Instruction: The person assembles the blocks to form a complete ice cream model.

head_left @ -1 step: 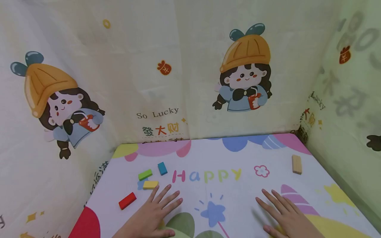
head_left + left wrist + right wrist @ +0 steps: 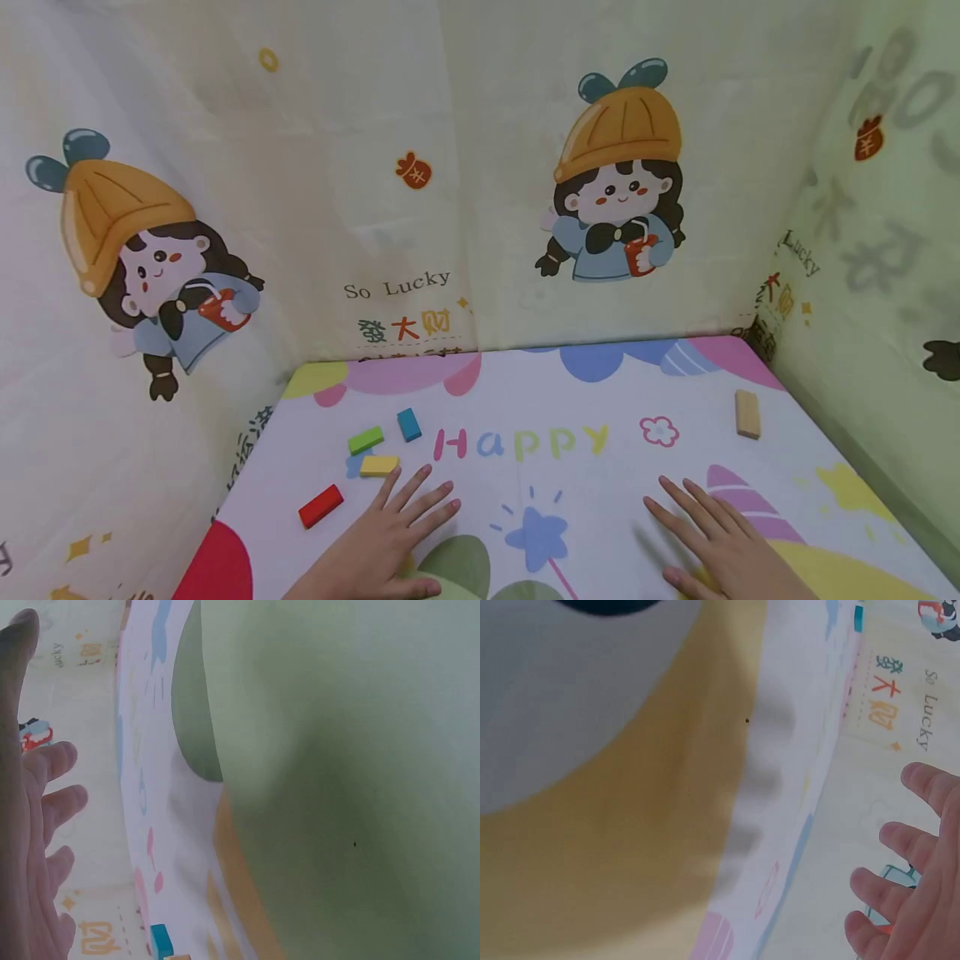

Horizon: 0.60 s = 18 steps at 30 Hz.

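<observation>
- Backdrop cloth (image 2: pixel 330 150), left and behind: cream, printed with cartoon figures in orange hats, meeting the table's (image 2: pixel 525 396) far edge.
- Red block (image 2: pixel 321 507): lying at a slant, the one closest to the table's left edge.
- Green block (image 2: pixel 366 440): farther back toward the far left corner, slightly tilted in its lie, near the yellow one.
- Yellow block (image 2: pixel 380 466): just on the near side of the green block, partly over a blue print.
- Left hand (image 2: pixel 390 533): fingers spread and released, nothing held, raised above the table's near edge (in the head view the little fingertip overlaps the yellow block's corner).
- Blue block (image 2: pixel 409 425): right of the green block, apart from it.
- "Happy" lettering (image 2: pixel 521 443): printed mid-table, with a blue star (image 2: pixel 537 539) nearer the near edge.
- Right hand (image 2: pixel 712 537): fingers extended and apart, grasping nothing, held over the table (its shadow falls beside it).
- Wooden block (image 2: pixel 747 414): plain, close to the right edge toward the far right corner, well apart from the coloured four.
</observation>
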{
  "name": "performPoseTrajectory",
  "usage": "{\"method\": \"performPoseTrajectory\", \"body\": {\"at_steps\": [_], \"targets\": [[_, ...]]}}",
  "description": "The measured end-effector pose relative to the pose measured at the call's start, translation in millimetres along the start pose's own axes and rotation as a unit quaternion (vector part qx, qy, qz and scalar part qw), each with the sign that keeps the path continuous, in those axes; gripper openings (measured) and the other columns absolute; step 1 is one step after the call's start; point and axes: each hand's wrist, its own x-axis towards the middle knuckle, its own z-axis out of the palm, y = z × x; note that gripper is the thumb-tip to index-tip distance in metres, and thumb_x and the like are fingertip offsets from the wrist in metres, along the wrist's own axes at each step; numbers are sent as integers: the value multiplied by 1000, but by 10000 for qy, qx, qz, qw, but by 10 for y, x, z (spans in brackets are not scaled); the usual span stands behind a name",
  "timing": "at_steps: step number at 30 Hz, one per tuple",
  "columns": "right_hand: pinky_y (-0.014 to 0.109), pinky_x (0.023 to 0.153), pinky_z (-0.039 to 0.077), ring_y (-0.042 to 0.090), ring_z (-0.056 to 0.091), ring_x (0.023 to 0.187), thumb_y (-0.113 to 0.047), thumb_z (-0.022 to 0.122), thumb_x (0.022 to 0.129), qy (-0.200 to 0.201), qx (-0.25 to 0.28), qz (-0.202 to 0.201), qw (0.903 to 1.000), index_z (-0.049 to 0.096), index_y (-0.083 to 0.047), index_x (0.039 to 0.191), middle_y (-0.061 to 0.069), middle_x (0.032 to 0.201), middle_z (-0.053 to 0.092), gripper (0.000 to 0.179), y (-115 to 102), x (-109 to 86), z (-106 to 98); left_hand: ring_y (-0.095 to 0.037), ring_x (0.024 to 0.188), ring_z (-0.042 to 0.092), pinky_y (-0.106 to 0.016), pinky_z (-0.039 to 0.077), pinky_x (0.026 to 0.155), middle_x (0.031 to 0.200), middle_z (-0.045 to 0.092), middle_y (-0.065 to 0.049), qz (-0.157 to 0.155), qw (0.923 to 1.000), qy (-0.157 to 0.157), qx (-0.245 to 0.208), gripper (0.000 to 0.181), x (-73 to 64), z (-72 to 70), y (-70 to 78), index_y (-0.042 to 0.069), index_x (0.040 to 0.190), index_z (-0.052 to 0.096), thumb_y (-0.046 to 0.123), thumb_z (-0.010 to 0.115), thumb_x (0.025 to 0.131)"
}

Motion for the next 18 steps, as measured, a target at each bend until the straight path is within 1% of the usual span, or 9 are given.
{"method": "performPoseTrajectory", "body": {"at_steps": [3, 5, 8, 9, 11, 13, 15, 16, 18], "targets": [[17, 122, -9, -1, -6, 157, -57, 77, 84, 13, 20, 0, 10000, 54, -21, 150, -13, 172, 13, 79, 19, -2, 7, -36, 153, 33, -46, -31, 118, 166, 37, 3, 29, 10000, 12, 43, 87, 7, -5, -3, 27, 163, 33, 78, 46, 93], [15, 121, -7, -2, -1, 157, -56, 77, 84, 56, 43, 26, 10000, 53, -21, 150, -12, 171, 18, 79, 42, -8, 19, -35, 153, 32, -45, -31, 118, 166, 38, 2, 34, 10000, 14, 37, 87, 13, -10, -5, 27, 163, 33, 77, 47, 93], [12, 119, 1, 7, 28, 149, -56, 77, 84, 151, 39, 183, 9997, 56, -21, 147, -3, 162, 41, 75, 95, -27, 49, -35, 153, 32, -42, -30, 119, 166, 38, -1, -103, 9999, -40, -87, 86, 9, -25, -18, 27, 162, 34, 77, 47, 93], [14, 118, 9, 10, 38, 142, -56, 78, 84, 142, 20, 309, 9994, 58, -21, 145, 0, 156, 49, 73, 116, -37, 58, -35, 153, 32, -42, -28, 120, 166, 39, -2, -213, 9995, -116, -209, 85, 3, -34, -24, 27, 162, 35, 77, 47, 93], [23, 111, 24, 16, 52, 127, -53, 79, 84, 8, 50, 749, 9972, 62, -20, 141, 2, 142, 61, 68, 175, -64, 65, -35, 153, 31, -50, -15, 126, 164, 41, -3, -486, 9975, -312, -415, 82, -4, -46, -51, 27, 161, 38, 75, 48, 95], [35, 105, 36, 24, 60, 120, -48, 80, 85, -318, 175, 1321, 9906, 65, -18, 137, 5, 135, 66, 62, 268, -89, 60, -35, 152, 32, -56, 4, 128, 162, 44, -4, -797, 9934, -523, -632, 76, -3, -48, -94, 25, 158, 43, 70, 50, 97], [51, 97, 43, 36, 62, 119, -44, 78, 88, -700, 318, 1924, 9783, 67, -13, 133, 10, 132, 67, 56, 401, -114, 50, -34, 149, 38, -60, 26, 122, 156, 50, -4, -1058, 9899, -646, -695, 67, 2, -40, -152, 23, 154, 49, 61, 55, 99], [58, 96, 44, 42, 61, 119, -43, 77, 89, -870, 385, 2217, 9705, 67, -11, 132, 14, 132, 67, 54, 480, -124, 42, -32, 145, 42, -60, 35, 117, 153, 54, -4, -1169, 9887, -646, -681, 62, 5, -32, -183, 22, 151, 53, 56, 58, 99], [70, 91, 43, 53, 58, 116, -42, 73, 93, -1184, 475, 2613, 9568, 67, -7, 130, 23, 131, 64, 51, 656, -143, 32, -31, 138, 50, -56, 43, 113, 146, 59, -5, -1395, 9859, -550, -739, 52, 7, -14, -243, 19, 144, 60, 44, 64, 99]]}}
